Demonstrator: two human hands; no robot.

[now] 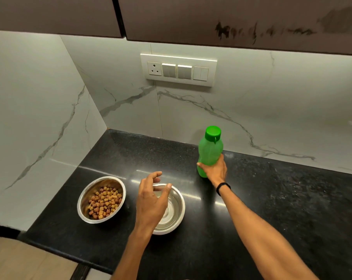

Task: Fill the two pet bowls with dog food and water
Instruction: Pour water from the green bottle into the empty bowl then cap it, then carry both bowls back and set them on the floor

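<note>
Two steel pet bowls stand on the black countertop [272,199]. The left bowl [86,197] holds brown dog food kibble [104,203]. The right bowl [177,209] holds clear water. My left hand [153,201] hovers over the water bowl, fingers apart, holding nothing, and hides part of it. A green plastic bottle [210,148] with its green cap on stands upright behind the bowls near the wall. My right hand [215,170] is wrapped around the bottle's lower half. A black band sits on that wrist.
White marble-look walls meet in a corner behind the left bowl. A switch and socket panel [178,69] is on the back wall. Dark cabinets [231,17] hang overhead. The counter's front edge runs at the lower left, with floor below.
</note>
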